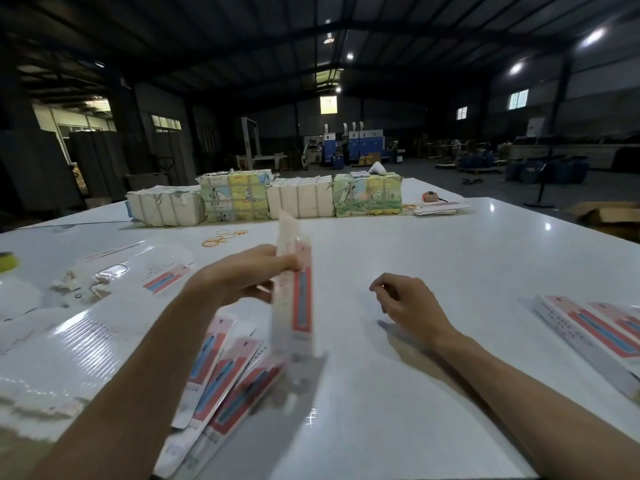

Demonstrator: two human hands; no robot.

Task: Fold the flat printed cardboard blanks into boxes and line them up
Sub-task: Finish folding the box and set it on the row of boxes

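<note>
My left hand grips a long narrow printed blank, white with a red and blue stripe, and holds it upright above the white table; the blank is blurred. Under it lies a loose pile of flat blanks with the same print. My right hand rests on the table to the right, fingers loosely curled, holding nothing. Folded boxes of the same print lie side by side at the right edge.
Bundles of printed paper stock stand in a row at the table's far side, with rubber bands in front of them. Clear plastic sheets and scraps cover the left of the table. A thin stack of cards lies far right.
</note>
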